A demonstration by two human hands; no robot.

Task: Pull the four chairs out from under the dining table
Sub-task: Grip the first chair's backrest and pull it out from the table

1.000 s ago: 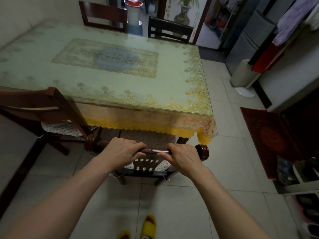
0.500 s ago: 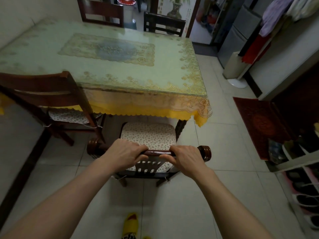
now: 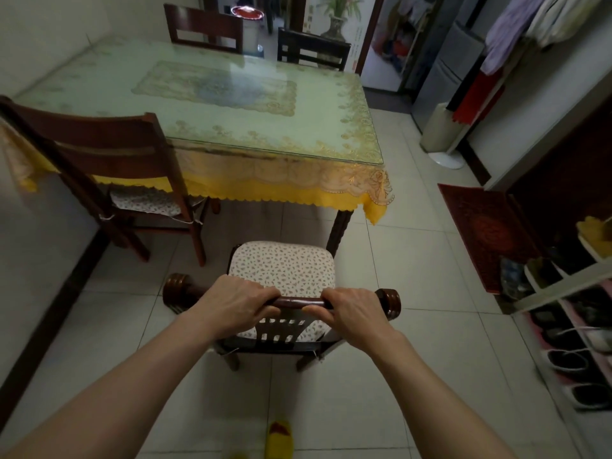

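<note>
A dark wooden chair with a flowered seat cushion [image 3: 283,265] stands right in front of me, its whole seat out from under the dining table [image 3: 231,104]. My left hand [image 3: 231,304] and my right hand [image 3: 356,313] both grip its top rail. A second chair [image 3: 99,150] stands at the near left, its seat partly under the yellow tablecloth fringe. Two more chairs, the far left chair [image 3: 205,28] and the far right chair [image 3: 313,51], stand at the table's far side with only their backs showing.
A white wall runs along the left. On the right are a red mat [image 3: 486,233], a shoe rack [image 3: 569,313] with several shoes, and a white floor appliance [image 3: 438,134] under hanging clothes. A yellow slipper [image 3: 278,440] shows on the tiled floor below the chair.
The chair in my hands has slid back toward me; its cushion went from mostly under the tablecloth to fully in the open. I have stepped back, so the table looks farther away.
</note>
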